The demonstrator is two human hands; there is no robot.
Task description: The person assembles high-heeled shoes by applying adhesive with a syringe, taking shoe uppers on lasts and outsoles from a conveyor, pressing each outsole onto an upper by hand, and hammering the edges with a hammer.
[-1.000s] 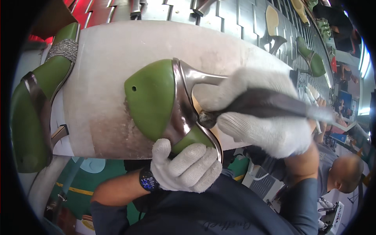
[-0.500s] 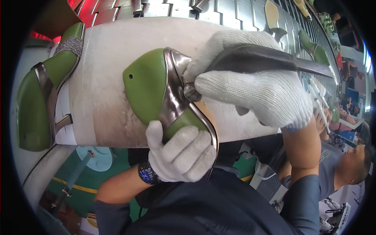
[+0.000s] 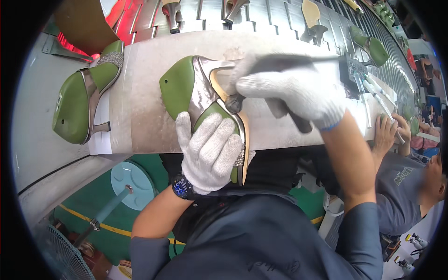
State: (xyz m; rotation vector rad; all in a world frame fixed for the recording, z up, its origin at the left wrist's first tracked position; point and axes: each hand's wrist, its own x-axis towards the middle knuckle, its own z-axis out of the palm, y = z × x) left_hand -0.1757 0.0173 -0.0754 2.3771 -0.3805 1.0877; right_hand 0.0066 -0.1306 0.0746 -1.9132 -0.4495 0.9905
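A high-heeled shoe (image 3: pixel 204 86) in metallic pewter sits on a green last (image 3: pixel 178 88). Its tan sole faces right and a glittery strap shows near the toe. My gloved left hand (image 3: pixel 212 149) wraps round the forepart, fingers over the green. My gloved right hand (image 3: pixel 294 88) is closed round dark hand tools that motion blurs. A dark rounded end (image 3: pixel 234 102) pokes out at my thumb and meets the sole edge by the arch. One long dark piece (image 3: pixel 289 63) runs rightward above my knuckles, and another hangs below my palm. Their exact kind cannot be made out.
Another green-lasted heeled shoe (image 3: pixel 77 105) rests on the left of the pale work surface (image 3: pixel 144 98). Beyond runs a slatted metal conveyor (image 3: pixel 270 14) with several heels and shoes. A co-worker's hands (image 3: pixel 392 130) are at the right, and a blue round stool (image 3: pixel 133 184) stands below left.
The shoe has turned in my left hand, bringing its heel and more tan sole into sight. My right hand has shifted, now blurred, and the dark end sits lower along the sole.
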